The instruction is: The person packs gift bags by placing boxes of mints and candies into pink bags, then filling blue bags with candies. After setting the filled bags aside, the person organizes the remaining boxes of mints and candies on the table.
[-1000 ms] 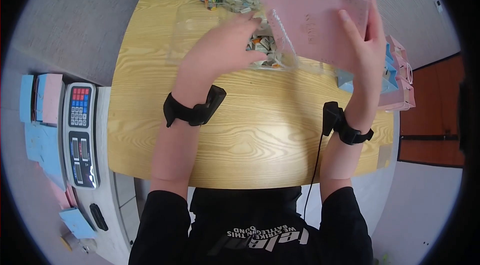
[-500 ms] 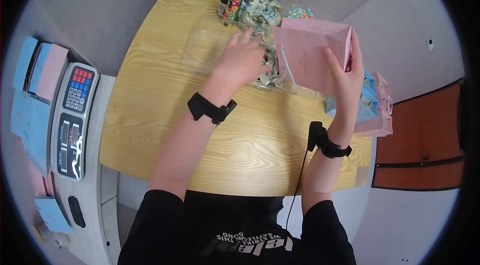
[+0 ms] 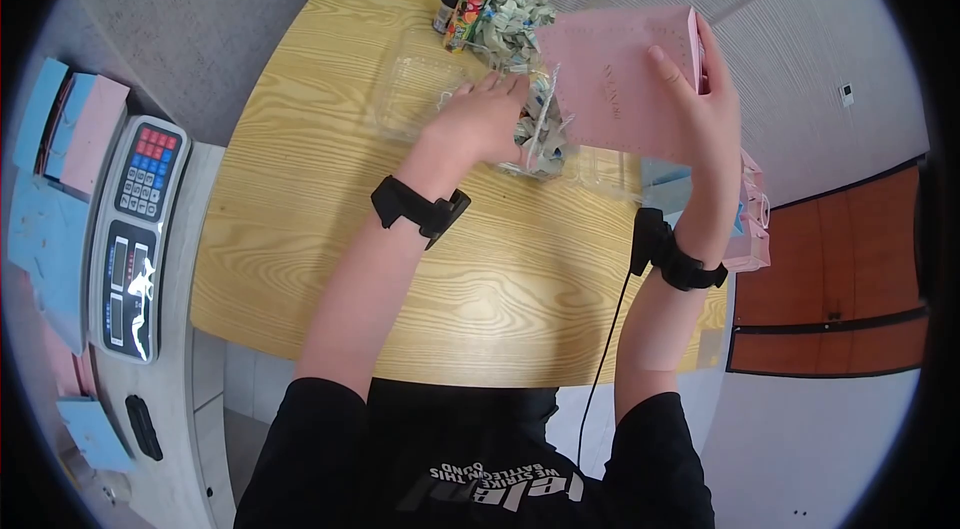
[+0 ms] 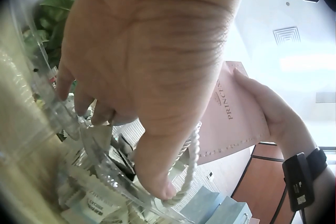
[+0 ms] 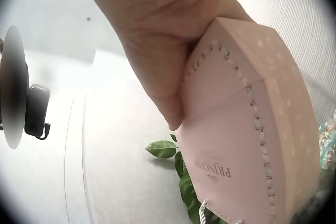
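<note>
Reaching into the clear tray (image 3: 410,94) at twelve o'clock on the counter (image 3: 300,229), the left hand (image 3: 478,119) curls around wrapped candies (image 3: 540,124); the right hand (image 3: 705,109) grips the pink gift bag (image 3: 610,89) aloft at one o'clock, best kept mouth-open beside it.

Bare forearms out of a short-sleeved black T-shirt (image 3: 480,459) with white lettering; black strap-on camera band on each wrist (image 3: 418,210), thin black cable (image 3: 605,359) trailing from the right one (image 3: 672,256).
</note>
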The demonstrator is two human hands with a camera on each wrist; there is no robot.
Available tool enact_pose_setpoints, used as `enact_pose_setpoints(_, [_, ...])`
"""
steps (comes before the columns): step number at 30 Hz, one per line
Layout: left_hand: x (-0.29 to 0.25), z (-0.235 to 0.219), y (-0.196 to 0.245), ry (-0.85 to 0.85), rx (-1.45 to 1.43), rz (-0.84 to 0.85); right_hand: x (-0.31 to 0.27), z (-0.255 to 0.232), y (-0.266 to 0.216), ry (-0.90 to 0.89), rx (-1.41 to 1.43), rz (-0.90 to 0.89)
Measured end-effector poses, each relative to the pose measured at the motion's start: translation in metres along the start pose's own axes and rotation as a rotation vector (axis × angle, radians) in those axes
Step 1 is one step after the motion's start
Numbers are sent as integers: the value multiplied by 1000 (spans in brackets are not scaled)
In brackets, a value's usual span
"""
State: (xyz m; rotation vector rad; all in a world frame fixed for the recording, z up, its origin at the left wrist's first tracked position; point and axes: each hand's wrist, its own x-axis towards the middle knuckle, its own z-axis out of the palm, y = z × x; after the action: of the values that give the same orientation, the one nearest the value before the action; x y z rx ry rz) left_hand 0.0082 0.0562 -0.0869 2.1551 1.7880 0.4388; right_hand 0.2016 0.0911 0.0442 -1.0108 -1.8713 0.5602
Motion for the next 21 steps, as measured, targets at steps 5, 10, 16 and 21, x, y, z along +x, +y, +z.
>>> enact_pose_setpoints(5, [0, -7, 6, -36, -10, 13, 3, -12, -6, 18, -66, 12])
enact_pose_setpoints(10, [-3, -3, 6, 19, -117, 39, 7, -32, -12, 94, -104, 39])
enact_pose_setpoints(16, [2, 4, 14, 171, -7, 95, -6, -52, -3, 204, 87, 66])
enact_pose_setpoints(21, [4, 25, 24, 167, 86, 175, -25, -50, 35, 312, 155, 113])
